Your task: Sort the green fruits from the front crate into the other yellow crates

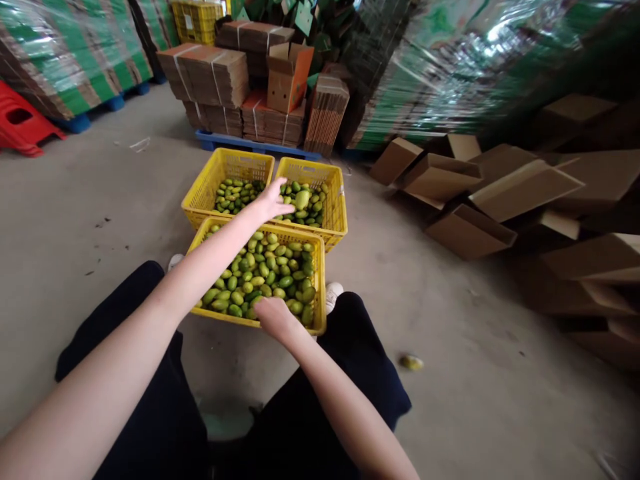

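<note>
My left hand (274,201) reaches over the back of the near crate toward the back right yellow crate (336,200), fingers spread. Just beyond its fingertips is a larger-looking pale green oval fruit (302,199), apart from the hand; whether it is in the air or on the pile I cannot tell. My right hand (276,316) is closed at the front edge of the near yellow crate (321,280), among many green oval fruits (264,269). Its fingertips are hidden, so what it grips does not show. A back left yellow crate (200,190) holds smaller-looking green fruits.
One fruit (411,362) lies on the floor at right. Open cardboard boxes (470,230) are heaped along the right side. Behind the crates, bundled flat cardboard (210,73) rests on a blue pallet (260,145). A red plastic stool (23,123) stands far left.
</note>
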Demonstrator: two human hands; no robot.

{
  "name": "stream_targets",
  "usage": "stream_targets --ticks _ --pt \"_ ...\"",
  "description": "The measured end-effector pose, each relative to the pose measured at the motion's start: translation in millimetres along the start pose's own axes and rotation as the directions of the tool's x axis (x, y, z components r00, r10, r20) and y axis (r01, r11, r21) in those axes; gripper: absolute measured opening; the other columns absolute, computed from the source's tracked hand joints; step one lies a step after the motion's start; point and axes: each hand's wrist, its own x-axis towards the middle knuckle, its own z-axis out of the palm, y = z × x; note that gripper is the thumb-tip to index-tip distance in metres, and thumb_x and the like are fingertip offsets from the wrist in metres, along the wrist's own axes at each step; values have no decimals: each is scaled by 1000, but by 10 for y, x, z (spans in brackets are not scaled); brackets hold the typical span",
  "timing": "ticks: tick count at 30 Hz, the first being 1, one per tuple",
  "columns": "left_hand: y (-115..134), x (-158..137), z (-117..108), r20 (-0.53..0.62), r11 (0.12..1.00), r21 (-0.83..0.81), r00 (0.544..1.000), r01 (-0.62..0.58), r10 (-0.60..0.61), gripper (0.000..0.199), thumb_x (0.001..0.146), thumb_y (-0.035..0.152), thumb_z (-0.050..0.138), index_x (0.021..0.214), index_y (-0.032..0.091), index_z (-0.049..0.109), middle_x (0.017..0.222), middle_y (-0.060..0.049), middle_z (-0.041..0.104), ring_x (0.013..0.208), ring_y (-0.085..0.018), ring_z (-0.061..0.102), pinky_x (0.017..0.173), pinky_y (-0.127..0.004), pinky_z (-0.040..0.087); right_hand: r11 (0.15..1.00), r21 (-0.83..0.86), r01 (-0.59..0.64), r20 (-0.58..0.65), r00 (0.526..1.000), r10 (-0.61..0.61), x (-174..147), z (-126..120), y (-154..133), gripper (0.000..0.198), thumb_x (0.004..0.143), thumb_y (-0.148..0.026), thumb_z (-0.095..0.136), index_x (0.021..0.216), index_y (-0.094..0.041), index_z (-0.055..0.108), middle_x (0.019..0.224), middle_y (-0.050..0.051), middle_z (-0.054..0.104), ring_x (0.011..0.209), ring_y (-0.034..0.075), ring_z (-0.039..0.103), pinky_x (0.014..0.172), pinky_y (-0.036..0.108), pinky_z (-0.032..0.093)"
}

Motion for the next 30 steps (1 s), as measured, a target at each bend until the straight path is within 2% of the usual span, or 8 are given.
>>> stream_targets --ticks 2,4,5,9,14,22,27,30 --pt "-33 -10 -67 2 960 262 995 -98 101 51 99 44 30 140 17 44 133 -14 60 105 -19 67 89 -32 53 1000 -8 -17 1 1000 17 -31 7 55 32 85 -4 50 104 -14 74 105 17 75 105 26 71 82 29 56" --pt "-363 -241 -230 26 717 696 999 -43 35 46 100 36 23 131 20 54 124 -8 67 104 -15 67 90 -26 50 1000 -14 -25 4 1000 25 -49 27 121 31 86 -4 51 104 -14 74 102 17 75 103 26 71 81 28 56" --pt "-603 -411 -340 23 648 761 999 2 -31 41 98 34 32 118 18 63 114 -7 71 103 -16 67 91 -26 49 1000 -14 -26 7 1000 26 -47 45 156 30 86 -6 51 104 -13 75 100 18 75 102 26 72 81 28 56" --pt "-1598 -1145 -791 -116 415 882 956 224 -270 13 79 22 61 74 15 71 87 -11 75 93 -27 70 83 -32 51 998 -5 -57 25 998 57 43 193 274 29 91 -12 48 102 -10 75 99 20 75 99 29 72 81 32 56" --pt "-2169 -1614 -966 -310 192 910 911 368 -272 35 91 24 41 99 12 72 114 -20 69 105 -31 66 86 -39 50 990 32 -136 59 989 134 273 502 344 32 95 -24 47 103 -9 73 106 23 73 106 32 69 90 39 53" --pt "-2314 -1590 -916 -309 119 935 931 335 -194 40 93 26 34 111 15 68 116 -15 68 109 -27 62 87 -36 49 964 86 -251 105 965 241 1124 794 591 36 96 -18 41 124 -13 63 126 18 65 120 27 60 93 33 50" --pt "-2322 -1588 -913 -311 144 925 920 351 -239 41 93 26 33 112 14 68 118 -15 67 109 -27 62 83 -35 51 945 89 -314 167 940 297 1579 892 538 39 89 -37 62 118 -12 66 136 21 56 128 30 52 98 33 49" --pt "-2296 -1592 -902 -311 165 919 915 358 -256 41 93 26 34 113 14 67 119 -15 67 110 -27 61 84 -35 51 928 105 -357 169 926 337 1643 919 420 47 83 -32 71 124 -11 61 137 24 55 130 32 51 98 36 48"
